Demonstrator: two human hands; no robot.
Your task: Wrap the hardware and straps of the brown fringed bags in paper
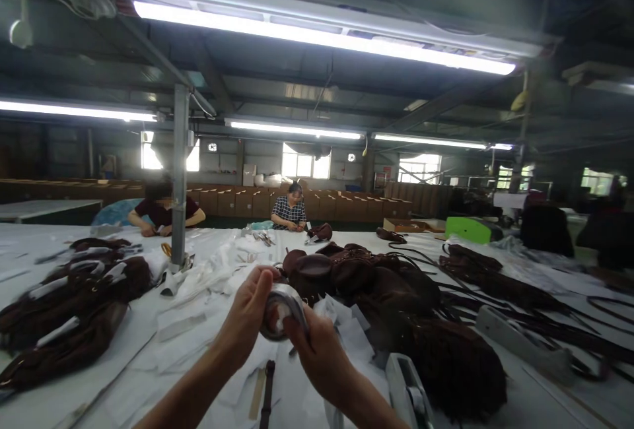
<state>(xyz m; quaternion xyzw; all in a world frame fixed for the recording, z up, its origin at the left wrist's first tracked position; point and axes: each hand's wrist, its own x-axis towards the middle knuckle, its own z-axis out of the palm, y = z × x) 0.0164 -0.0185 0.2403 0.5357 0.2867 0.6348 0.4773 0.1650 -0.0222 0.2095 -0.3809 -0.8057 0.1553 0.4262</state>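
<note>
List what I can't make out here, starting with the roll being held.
All in the head view:
- Roll: far side turned away; rim partly covered by the left hand and right hand.
- Grey device: near end cut off by bottom edge.
- Checked-shirt person: handwork too small.
- Dark-shirted person: partly behind pillar.

No legible text, any marks perhaps too blurred
</note>
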